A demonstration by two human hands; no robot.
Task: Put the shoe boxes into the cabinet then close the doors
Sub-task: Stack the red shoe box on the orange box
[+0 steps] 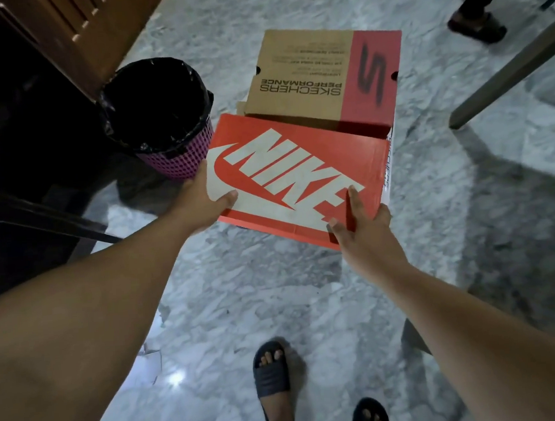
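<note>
We have both hands on the red Nike shoe box [300, 176], which we hold out in front of us above the marble floor [242, 295]. Our left hand [203, 199] grips the box's left edge, thumb laid over the lid and the fingers tucked beneath, out of sight. Our right hand [359, 224] clasps the near right corner, with fingers spread flat across the lid and the thumb over the front edge. The lid is closed and shows a large white logo.

Just beyond it, and partly covered by it, sits a brown Skechers shoe box [312, 76] with a red band along its right side; whether the two boxes touch we cannot tell. A white box edge [388, 166] shows under the red box's right side, too hidden to identify.

To the left, beside the red box, stands a pink mesh bin [180, 154] lined with a black bag. Behind it rises the dark wooden cabinet [70, 31], its panelled door in view at the top left.

Our feet in dark slippers [271, 375] show at the bottom. Another person's feet [473, 25] stand at the top right, near a grey furniture leg [506, 72].
</note>
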